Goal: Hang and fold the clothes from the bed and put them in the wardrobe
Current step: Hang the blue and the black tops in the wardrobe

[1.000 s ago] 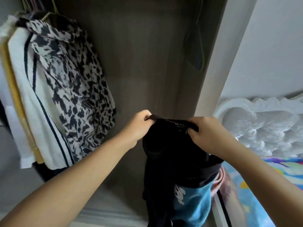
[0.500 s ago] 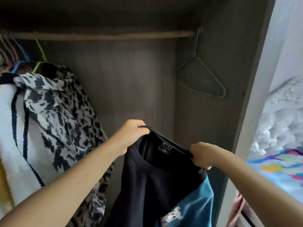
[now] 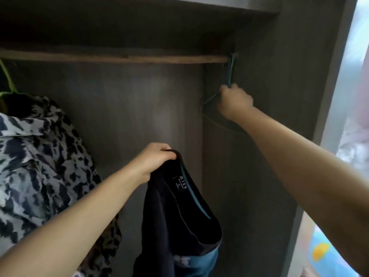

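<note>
Head view: the black shirt (image 3: 179, 212) was gripped at its collar by the left hand (image 3: 157, 158) and hung in front of the wardrobe (image 3: 139, 108). The green hanger (image 3: 229, 76), hooked at the rail's (image 3: 119, 58) right end, was clasped by the right hand (image 3: 234, 101). A spotted blouse (image 3: 40, 156) hung at left.

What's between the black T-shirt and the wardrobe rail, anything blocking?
Nothing visible. The rail is bare from the leopard-print blouse at left to the empty hanger at its right end, which the right hand grips. The left hand holds the black T-shirt by its collar below that open stretch.
</note>
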The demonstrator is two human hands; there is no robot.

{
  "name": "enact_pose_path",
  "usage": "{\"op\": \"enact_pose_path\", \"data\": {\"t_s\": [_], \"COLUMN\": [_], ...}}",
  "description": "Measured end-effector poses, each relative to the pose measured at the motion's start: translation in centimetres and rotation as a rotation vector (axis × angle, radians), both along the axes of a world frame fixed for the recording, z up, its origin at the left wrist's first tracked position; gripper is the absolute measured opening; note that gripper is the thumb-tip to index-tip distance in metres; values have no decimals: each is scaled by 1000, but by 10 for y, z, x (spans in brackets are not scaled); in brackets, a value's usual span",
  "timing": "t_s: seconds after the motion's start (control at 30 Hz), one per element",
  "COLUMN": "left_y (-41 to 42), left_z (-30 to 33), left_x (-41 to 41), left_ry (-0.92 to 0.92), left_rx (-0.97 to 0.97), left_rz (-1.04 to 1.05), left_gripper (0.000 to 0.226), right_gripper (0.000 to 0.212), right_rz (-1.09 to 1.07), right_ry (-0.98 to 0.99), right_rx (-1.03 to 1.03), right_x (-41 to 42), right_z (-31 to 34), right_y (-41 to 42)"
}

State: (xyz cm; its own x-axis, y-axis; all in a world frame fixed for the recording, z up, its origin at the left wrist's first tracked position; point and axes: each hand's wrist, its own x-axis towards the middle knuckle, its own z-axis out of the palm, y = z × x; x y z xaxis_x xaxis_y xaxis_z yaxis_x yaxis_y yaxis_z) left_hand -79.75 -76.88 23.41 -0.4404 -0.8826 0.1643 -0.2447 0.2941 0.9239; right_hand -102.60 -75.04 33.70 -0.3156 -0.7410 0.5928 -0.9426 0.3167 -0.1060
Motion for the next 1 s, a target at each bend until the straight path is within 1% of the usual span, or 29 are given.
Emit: {"op": "enact_pose_path", "data": {"t_s": [0.07, 0.1, 0.2, 0.3, 0.4, 0.5, 0.6, 0.67, 0.7, 0.73, 0.8, 0.83, 0.87, 0.93, 1.0], "left_y": [-11, -15, -25, -33, -38, -38, -37, -35, -35, -32, -28, -25, -22, -16, -10], "left_z": [4, 5, 5, 7, 6, 2, -10, -21, -26, -31, -39, -41, -43, -49, -55], "left_x": [2, 3, 6, 4, 0, -3, -4, 0, 2, 4, 7, 8, 10, 17, 26], "left_ry": [34, 48, 84, 122, 130, 128, 119, 115, 102, 87, 67, 62, 52, -14, -87], "left_rx": [7, 13, 35, 47, 62, 78, 101, 152, 180, 212, 295, 346, 394, 441, 459], "left_rz": [24, 31, 42, 61, 57, 36, 21, 16, 16, 18, 28, 31, 38, 35, 22], "left_gripper": [37, 39, 37, 32, 31, 28, 29, 34, 34, 30, 16, 12, 11, 11, 10], "right_gripper": [51, 52, 41, 35, 32, 32, 30, 28, 28, 25, 13, 10, 17, 34, 36], "right_rz": [-130, -174, -230, -204, -162, -106, -53, 72, 162, 270, 496, 567, 592, 581, 637], "right_ry": [105, 142, 214, 286, 276, 184, -38, -243, -377, -556, -1033, -1255, -1401, -1482, -1541], "right_rx": [63, 93, 90, 29, -23, -122, -253, -383, -445, -495, -546, -546, -526, -508, -609], "right_x": [-16, -24, -47, -60, -65, -61, -51, -42, -35, -26, -8, 1, 9, 25, 42], "right_z": [9, 10, 9, 5, 7, 8, -12, -49, -73, -97, -137, -150, -158, -163, -157], "right_y": [-21, -29, -44, -51, -53, -53, -46, -35, -27, -17, 4, 15, 27, 51, 77]}}
